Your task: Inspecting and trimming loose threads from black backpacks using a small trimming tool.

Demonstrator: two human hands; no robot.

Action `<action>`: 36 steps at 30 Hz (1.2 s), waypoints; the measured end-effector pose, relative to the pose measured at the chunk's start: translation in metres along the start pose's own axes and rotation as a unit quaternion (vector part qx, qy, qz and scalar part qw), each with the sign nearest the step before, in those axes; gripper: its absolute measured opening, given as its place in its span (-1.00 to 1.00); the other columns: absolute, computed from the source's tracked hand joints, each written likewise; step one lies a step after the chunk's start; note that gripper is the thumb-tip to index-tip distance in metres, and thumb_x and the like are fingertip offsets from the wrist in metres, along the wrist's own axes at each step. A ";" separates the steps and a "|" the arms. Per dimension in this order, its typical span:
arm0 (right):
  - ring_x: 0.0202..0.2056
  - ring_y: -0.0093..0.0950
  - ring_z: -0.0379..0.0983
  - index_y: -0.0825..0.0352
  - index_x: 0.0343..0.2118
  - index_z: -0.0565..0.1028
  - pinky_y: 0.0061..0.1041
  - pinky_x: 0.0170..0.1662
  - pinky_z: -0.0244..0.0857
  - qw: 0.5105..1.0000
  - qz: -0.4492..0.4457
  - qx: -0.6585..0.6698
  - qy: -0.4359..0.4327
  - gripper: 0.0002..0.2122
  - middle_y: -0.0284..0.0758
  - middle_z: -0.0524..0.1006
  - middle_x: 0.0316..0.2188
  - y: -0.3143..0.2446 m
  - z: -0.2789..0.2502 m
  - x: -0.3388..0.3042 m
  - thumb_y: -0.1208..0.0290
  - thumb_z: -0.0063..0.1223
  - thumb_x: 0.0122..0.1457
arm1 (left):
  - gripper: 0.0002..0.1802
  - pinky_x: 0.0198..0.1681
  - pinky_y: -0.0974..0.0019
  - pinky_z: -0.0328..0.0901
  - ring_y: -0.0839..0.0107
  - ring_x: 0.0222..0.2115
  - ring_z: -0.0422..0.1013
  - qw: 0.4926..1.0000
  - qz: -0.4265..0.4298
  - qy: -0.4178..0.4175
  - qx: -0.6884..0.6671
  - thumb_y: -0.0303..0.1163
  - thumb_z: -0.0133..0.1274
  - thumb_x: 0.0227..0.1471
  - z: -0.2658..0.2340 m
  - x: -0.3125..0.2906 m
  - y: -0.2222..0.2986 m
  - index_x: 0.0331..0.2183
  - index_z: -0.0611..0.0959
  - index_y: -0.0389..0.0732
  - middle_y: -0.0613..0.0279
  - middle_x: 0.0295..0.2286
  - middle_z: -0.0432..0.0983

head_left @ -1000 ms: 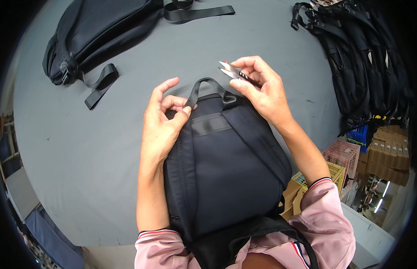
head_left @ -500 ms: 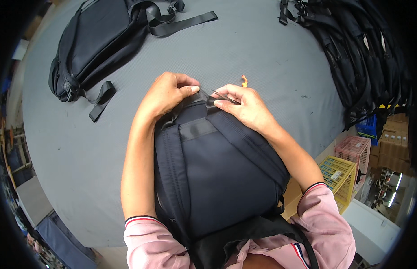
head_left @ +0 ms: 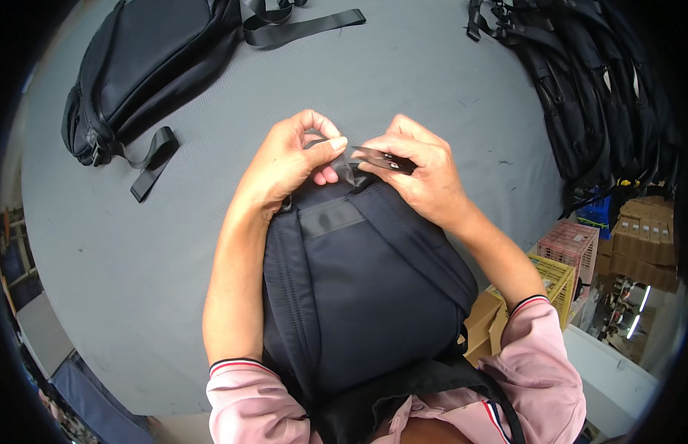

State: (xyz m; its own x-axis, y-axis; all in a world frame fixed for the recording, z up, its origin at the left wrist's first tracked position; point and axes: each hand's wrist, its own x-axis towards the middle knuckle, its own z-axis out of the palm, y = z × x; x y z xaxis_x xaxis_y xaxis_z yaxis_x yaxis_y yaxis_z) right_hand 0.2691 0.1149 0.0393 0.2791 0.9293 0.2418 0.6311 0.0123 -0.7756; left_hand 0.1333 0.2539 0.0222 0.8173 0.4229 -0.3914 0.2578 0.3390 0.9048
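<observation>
A dark navy backpack lies before me with its back panel and padded shoulder straps up, its lower end against my body. At its top end my left hand is closed, thumb and fingers pinching the black webbing handle. Close by on the right, my right hand is closed around small black thread snips. Their tips point left at the webbing, very near my left fingertips. Whether the blades touch a thread is too small to tell.
Another black backpack with loose straps lies at the far left of the grey-covered table. Several black bags are piled at the far right. Beyond the table's right edge stand yellow and pink crates and cardboard boxes.
Both hands have come up slightly off the backpack's top, lifting the webbing. The snips in my right hand have turned into clearer view, and the orange piece beside that hand no longer shows.
</observation>
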 end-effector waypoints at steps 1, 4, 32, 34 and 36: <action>-0.55 -0.43 0.33 0.31 -0.37 0.55 -0.48 -0.45 0.19 0.999 -0.019 -0.003 -0.025 -0.84 -0.36 0.36 -0.56 -0.003 -0.002 0.006 0.53 0.22 -0.09 | -0.87 -0.59 0.59 0.26 0.62 -0.64 0.38 1.000 0.000 0.000 -0.004 -0.48 0.08 0.02 0.000 0.001 -0.001 -0.37 0.46 -0.24 0.32 -0.59 0.44; -0.50 -0.37 0.35 0.32 -0.37 0.55 -0.39 -0.40 0.24 0.992 -0.035 -0.020 -0.122 -0.84 -0.33 0.38 -0.51 -0.001 -0.002 0.024 0.54 0.19 -0.08 | -0.78 -0.62 0.58 0.20 0.64 -0.66 0.34 1.000 -0.012 0.001 -0.004 -0.45 0.09 0.01 -0.002 0.003 -0.002 -0.28 0.44 -0.26 0.26 -0.58 0.45; -0.50 -0.39 0.41 0.27 -0.30 0.47 -0.48 -0.40 0.30 0.979 -0.034 -0.190 -0.070 -0.78 -0.38 0.40 -0.43 -0.013 -0.021 0.006 0.47 0.18 -0.06 | -0.55 -0.61 0.60 0.16 0.69 -0.63 0.29 1.000 0.007 0.024 -0.003 -0.45 0.13 -0.03 -0.007 0.003 -0.005 -0.08 0.39 -0.32 0.31 -0.57 0.43; -0.49 -0.44 0.41 0.29 -0.29 0.47 -0.52 -0.38 0.30 0.991 0.040 -0.123 -0.038 -0.77 -0.39 0.40 -0.43 -0.005 -0.020 -0.004 0.48 0.19 -0.06 | -0.55 -0.60 0.60 0.19 0.68 -0.62 0.32 0.999 0.011 0.043 -0.001 -0.47 0.11 -0.02 -0.007 0.003 -0.009 -0.07 0.38 -0.33 0.30 -0.55 0.45; -0.44 -0.58 0.36 0.32 -0.27 0.46 -0.59 -0.33 0.26 0.993 0.114 0.028 -0.004 -0.76 -0.41 0.41 -0.43 0.011 -0.018 -0.019 0.48 0.20 -0.04 | -0.61 -0.57 0.60 0.24 0.66 -0.58 0.38 0.996 0.028 0.065 -0.050 -0.51 0.07 0.00 -0.006 0.006 -0.011 -0.09 0.40 -0.35 0.19 -0.48 0.51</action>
State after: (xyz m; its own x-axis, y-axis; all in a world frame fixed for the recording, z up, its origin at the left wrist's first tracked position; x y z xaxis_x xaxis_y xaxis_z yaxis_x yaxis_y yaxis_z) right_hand 0.2839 0.0912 0.0365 0.4040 0.9133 0.0508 0.5107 -0.1791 -0.8409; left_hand 0.1324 0.2578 0.0093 0.7534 0.5473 -0.3644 0.1552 0.3906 0.9074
